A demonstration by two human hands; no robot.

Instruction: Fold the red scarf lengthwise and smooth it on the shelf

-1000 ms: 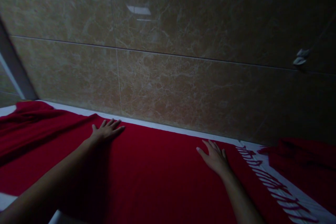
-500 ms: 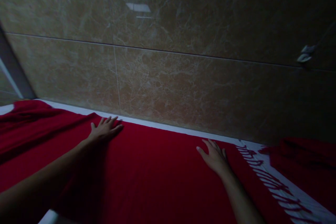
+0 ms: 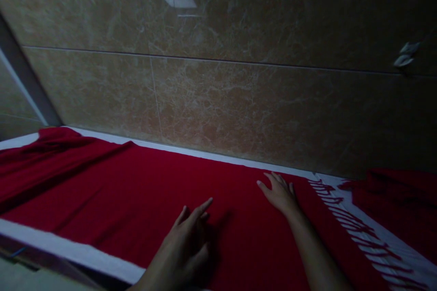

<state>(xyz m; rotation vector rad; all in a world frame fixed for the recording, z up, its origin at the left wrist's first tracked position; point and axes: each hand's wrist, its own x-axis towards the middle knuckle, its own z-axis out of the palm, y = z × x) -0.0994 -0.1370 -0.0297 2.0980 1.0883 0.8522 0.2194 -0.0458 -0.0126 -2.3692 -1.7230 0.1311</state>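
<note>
Cloth [image 3: 112, 186], red and fringed, beneath a splayed open left hand [image 3: 186, 241], right hand [image 3: 280, 195] flat upon it.

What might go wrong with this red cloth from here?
The right hand rests on the red fringed cloth while the left hand seems lifted, so the cloth might get dragged askew. The loose fringe beside the right hand could snag or fold under. The light is dim, so shadows around the hands might hide wrinkles.
</note>
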